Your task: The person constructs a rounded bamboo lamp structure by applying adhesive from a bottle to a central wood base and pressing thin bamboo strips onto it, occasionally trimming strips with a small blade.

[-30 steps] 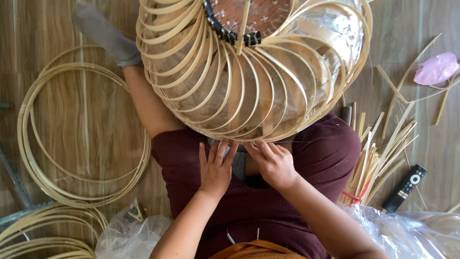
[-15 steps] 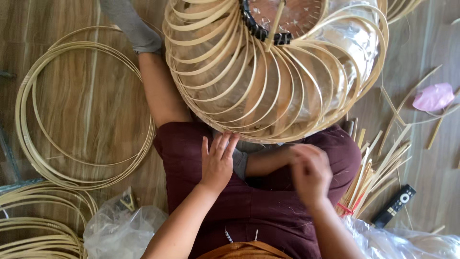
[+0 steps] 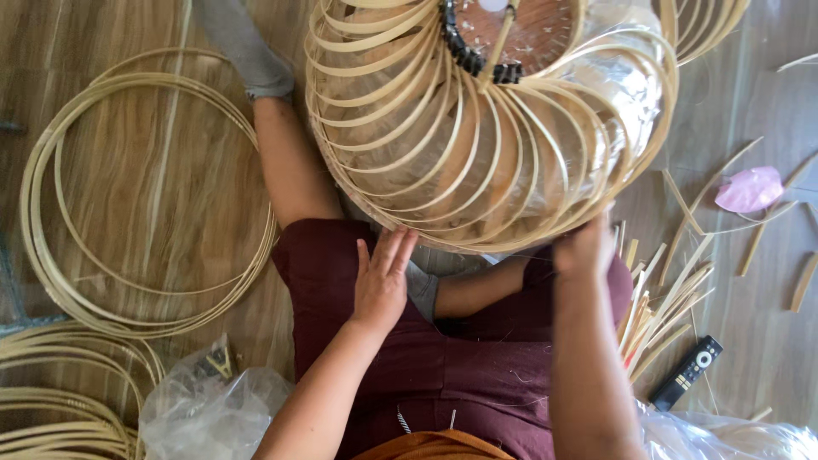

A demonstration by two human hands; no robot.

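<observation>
A big round bamboo frame [image 3: 477, 145] made of many curved strips rests against my legs, with a black ring [image 3: 467, 58] at its centre and clear plastic film inside. My left hand [image 3: 383, 281] lies flat on my maroon-clad lap, fingers apart and pointing up at the frame's lower edge. My right hand [image 3: 584, 245] is raised to the frame's lower right rim, fingers curled onto the strips there. Its fingertips are hidden behind the hand.
Large bamboo hoops [image 3: 145, 196] lie on the wooden floor at left, with more hoops [image 3: 51, 400] at bottom left. A crumpled plastic bag [image 3: 204, 409] sits beside them. At right are loose bamboo strips [image 3: 669, 294], a black remote [image 3: 686, 372] and a pink object [image 3: 750, 189].
My right hand has left my lap and risen to the right, onto the frame's lower rim. My left hand has stayed put. The view has shifted slightly.
</observation>
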